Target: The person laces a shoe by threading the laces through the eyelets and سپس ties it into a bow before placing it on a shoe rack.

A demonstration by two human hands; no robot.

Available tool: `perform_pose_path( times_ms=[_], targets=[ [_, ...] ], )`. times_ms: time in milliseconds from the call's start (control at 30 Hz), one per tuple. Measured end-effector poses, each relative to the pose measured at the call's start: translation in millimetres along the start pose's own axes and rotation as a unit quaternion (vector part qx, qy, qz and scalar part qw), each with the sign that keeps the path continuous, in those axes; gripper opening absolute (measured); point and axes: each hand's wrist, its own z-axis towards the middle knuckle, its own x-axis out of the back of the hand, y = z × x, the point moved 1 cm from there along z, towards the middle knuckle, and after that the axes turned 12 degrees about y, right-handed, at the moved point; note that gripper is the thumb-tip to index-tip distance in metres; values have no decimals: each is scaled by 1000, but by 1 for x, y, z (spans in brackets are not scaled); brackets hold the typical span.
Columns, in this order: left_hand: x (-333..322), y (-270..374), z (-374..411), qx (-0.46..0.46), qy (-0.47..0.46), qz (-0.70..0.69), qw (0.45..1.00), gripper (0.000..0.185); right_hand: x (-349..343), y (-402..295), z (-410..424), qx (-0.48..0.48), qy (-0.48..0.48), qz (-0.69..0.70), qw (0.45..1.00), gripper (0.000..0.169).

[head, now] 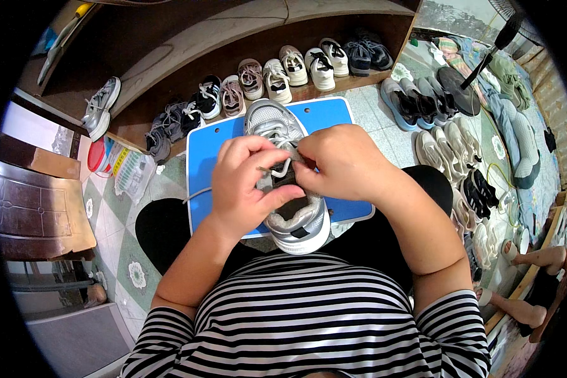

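A silver-grey running shoe (270,117) with a thick white sole lies on a blue board (208,156) with a white rim, its toe pointing away from me. My left hand (241,182) is over its left side, thumb and index finger apart, fingertips at the laces (288,166). One lace end curves up near that hand, and grey lace trails out to the left over the board's edge. My right hand (342,160) pinches at the right edge of the shoe's opening, by the eyelets. What lies between its fingertips is partly hidden.
Several sneakers (251,79) line a dark wooden shelf ahead. More pairs (446,146) stand on the tiled floor to the right, near a fan's round base (458,90). A plastic bag (133,171) and red bucket (97,156) are on the left. Another person's legs (538,260) show at right.
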Motion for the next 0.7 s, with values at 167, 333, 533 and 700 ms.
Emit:
perform_pose_path(
  times_ms=[167, 333, 533, 700],
  targets=[
    [-1, -6, -9, 3, 38, -40, 998, 16, 0, 0, 1, 3, -8, 2, 1000, 24],
    [14, 10, -3, 135, 36, -5, 990, 9, -1, 1, 0, -1, -1, -1, 1000, 23],
    [10, 7, -2, 59, -62, 126, 988, 10, -1, 2, -1, 2, -4, 9, 1000, 23],
    [11, 8, -8, 98, 111, -164, 975, 13, 0, 2, 0, -4, -12, -4, 1000, 26]
  ],
)
